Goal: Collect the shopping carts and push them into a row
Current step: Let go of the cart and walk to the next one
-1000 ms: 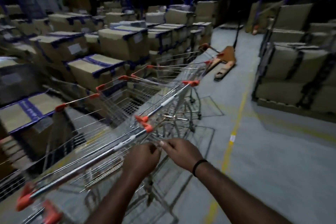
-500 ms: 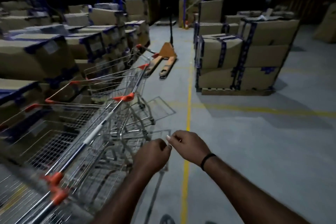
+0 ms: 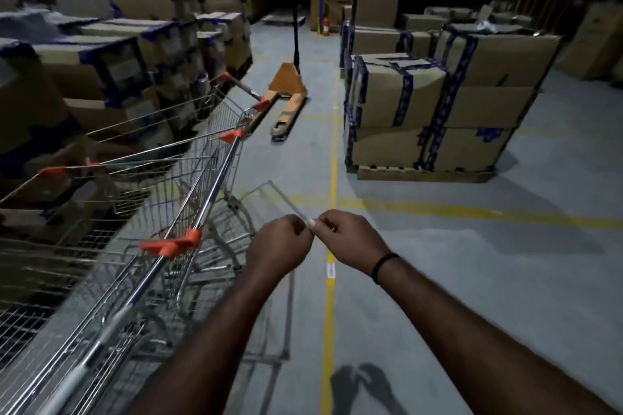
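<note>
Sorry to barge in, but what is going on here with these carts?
A person stands in a warehouse aisle beside a row of nested shopping carts on their left. Neither hand is on a cart: the left hand and right hand meet at the fingertips in front, fingers curled; whether they pinch anything small is unclear. An orange pallet jack sits further down the aisle.

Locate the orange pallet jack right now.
Head view, upper centre: the orange pallet jack sits on the floor between the cart row and the yellow line.
</note>
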Action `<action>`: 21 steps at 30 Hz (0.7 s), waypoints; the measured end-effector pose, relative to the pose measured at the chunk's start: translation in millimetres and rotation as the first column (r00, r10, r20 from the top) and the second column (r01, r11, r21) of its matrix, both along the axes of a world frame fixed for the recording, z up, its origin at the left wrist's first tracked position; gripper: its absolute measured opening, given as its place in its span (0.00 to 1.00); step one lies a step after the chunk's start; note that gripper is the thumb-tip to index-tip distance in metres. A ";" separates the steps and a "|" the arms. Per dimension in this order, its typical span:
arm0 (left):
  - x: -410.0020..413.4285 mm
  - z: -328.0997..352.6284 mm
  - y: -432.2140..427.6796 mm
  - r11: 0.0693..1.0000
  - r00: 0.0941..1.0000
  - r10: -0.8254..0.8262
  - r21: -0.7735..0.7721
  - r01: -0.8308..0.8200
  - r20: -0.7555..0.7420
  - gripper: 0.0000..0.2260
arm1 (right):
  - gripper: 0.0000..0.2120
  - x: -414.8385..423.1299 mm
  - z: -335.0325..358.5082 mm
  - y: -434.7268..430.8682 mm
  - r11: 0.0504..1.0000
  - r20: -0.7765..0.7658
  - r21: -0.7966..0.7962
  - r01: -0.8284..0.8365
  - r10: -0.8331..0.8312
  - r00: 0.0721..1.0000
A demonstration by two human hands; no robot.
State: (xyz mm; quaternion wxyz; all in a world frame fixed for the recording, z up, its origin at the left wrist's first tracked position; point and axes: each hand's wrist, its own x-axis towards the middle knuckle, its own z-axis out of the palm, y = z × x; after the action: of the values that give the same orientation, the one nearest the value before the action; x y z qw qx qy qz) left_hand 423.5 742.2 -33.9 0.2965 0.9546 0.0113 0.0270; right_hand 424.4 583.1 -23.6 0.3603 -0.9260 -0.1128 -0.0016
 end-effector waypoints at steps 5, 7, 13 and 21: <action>96.4 -11.0 3.0 0.997 0.998 0.065 -0.043 -0.066 -0.009 0.17 | 0.20 98.0 -16.4 -5.5 0.998 -0.017 0.063 -0.014 0.015 1.000; 138.4 -18.6 2.7 0.991 0.993 0.109 -0.070 -0.112 -0.050 0.19 | 0.21 143.2 -23.4 -8.9 0.995 -0.036 0.101 -0.019 0.023 0.999; 266.1 -26.4 -15.0 0.948 0.967 0.251 -0.192 -0.252 -0.027 0.20 | 0.34 297.0 -38.5 -31.1 0.981 -0.058 0.195 -0.024 0.036 0.998; 412.9 -8.8 -24.1 0.862 0.916 0.396 -0.318 -0.396 -0.066 0.33 | 0.38 474.8 -17.5 -44.1 0.967 -0.055 0.205 -0.150 0.164 0.985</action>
State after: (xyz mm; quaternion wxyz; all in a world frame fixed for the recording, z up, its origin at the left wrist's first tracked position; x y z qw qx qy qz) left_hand 836.4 718.1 -42.8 0.4378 0.8697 0.2111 0.0856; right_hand 899.3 539.0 -41.1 0.4543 -0.8727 -0.1720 0.0488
